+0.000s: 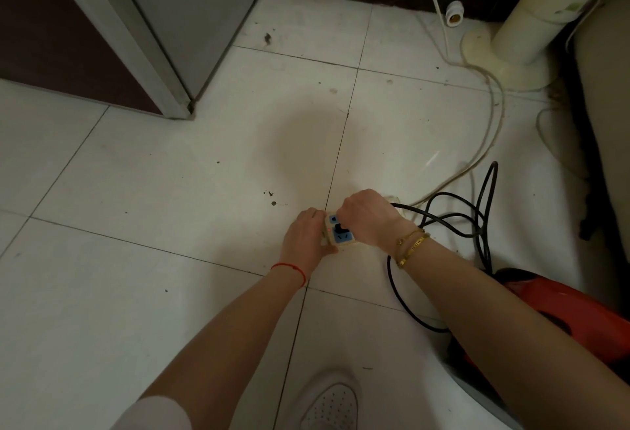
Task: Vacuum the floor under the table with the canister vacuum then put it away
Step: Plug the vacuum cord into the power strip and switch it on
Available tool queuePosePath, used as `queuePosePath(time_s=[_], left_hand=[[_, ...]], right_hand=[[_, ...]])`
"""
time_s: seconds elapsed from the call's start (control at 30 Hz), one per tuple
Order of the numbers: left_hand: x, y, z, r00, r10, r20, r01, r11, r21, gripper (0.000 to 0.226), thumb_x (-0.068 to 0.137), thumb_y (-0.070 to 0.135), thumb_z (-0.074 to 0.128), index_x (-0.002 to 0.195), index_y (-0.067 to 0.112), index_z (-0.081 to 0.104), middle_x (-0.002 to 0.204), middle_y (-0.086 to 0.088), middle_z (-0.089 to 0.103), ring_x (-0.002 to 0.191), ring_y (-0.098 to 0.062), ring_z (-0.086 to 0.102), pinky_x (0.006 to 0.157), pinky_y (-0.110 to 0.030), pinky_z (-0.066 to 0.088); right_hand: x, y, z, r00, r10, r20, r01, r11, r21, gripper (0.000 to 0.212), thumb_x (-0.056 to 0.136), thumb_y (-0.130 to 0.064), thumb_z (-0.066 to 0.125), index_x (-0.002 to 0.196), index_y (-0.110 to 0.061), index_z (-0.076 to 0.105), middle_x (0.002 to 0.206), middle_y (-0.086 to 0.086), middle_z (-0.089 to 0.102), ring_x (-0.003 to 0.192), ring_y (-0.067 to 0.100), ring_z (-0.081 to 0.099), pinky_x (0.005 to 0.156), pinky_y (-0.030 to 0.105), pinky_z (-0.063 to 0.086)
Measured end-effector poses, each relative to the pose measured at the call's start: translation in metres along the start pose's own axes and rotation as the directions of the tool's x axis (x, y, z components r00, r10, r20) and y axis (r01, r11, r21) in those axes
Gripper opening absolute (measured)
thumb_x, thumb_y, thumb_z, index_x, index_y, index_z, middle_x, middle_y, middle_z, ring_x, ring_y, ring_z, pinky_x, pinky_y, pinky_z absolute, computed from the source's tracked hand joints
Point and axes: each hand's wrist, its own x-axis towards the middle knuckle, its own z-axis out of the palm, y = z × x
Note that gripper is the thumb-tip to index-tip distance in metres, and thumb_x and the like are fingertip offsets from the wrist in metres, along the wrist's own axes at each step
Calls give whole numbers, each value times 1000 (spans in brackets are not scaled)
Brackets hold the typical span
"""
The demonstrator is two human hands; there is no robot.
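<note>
A cream power strip [335, 237] with blue sockets and a small red light lies on the white tiled floor. My left hand [306, 235] grips its left side and holds it down. My right hand [366, 218] pinches the black plug [340, 227] seated in the strip. From the plug a black cord [477, 225] loops over the floor to the red canister vacuum [559, 313] at the lower right, partly hidden behind my right forearm.
A grey cabinet [177, 20] stands at the upper left. A cream pipe with a wide base [511, 37] rises at the upper right, with white cables [491, 115] trailing to the strip. My white shoe [332, 402] is at the bottom. The tiles are speckled with dirt.
</note>
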Motion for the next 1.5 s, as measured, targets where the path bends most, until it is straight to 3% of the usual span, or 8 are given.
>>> queuePosePath(time_s=[0.27,0.7,0.87,0.97,1.1,1.27,1.37,1.5], left_hand=[[-2,-1,1,1000,21,-15,-21,1000,15,59,70,28,82,119,9,55,114,-5,56,108,-19,51,86,-26,43],[-4,6,-8,995,35,94,-48,988,145,60,76,33,76,124,11,50,121,-3,52,115,-19,47,90,-26,41],[-11,25,-36,996,56,76,-69,982,178,56,92,17,56,143,6,34,143,-9,39,134,-20,35,106,-28,35],[-23,63,-52,984,180,14,-180,973,142,54,95,12,49,146,7,32,147,-9,35,135,-19,34,109,-24,29],[-49,134,-57,896,445,-20,-443,895,50,46,95,12,51,140,7,43,140,-8,44,128,-19,44,109,-20,29],[-93,216,-37,692,718,67,-722,688,77,45,97,20,46,141,10,42,142,-3,43,133,-14,38,114,-19,22],[-114,240,-16,610,770,187,-791,604,93,47,98,21,40,141,4,41,145,-9,42,136,-21,37,117,-30,25],[-135,253,2,636,694,338,-760,640,117,55,98,17,40,150,8,24,156,-5,22,143,-18,22,119,-27,15]], right_hand=[[8,-9,17,996,49,-75,-42,995,90,20,88,-2,47,97,-10,63,101,8,65,91,25,63,67,32,42],[-3,-26,24,954,278,-116,-242,937,253,20,95,-9,46,110,-9,59,110,8,62,107,25,52,74,30,34],[-67,-8,25,740,536,-406,-305,806,507,18,90,-21,61,101,-8,65,87,8,66,83,29,61,71,36,46],[-128,8,23,597,680,-426,-339,695,634,25,89,-21,62,110,-8,66,95,8,68,90,30,60,79,40,49],[-214,17,25,454,812,-366,-452,564,691,26,91,-23,58,115,-12,63,104,4,66,101,27,57,87,37,43],[-310,13,43,333,906,-263,-585,417,696,26,91,-27,59,113,-14,63,108,4,65,107,27,55,90,40,42],[-356,-1,64,328,936,-123,-634,315,706,30,92,-33,58,116,-16,63,111,4,64,111,27,53,93,41,40],[-390,-24,87,408,913,13,-657,283,699,39,93,-49,48,119,-21,58,114,1,59,111,24,49,93,36,37]])
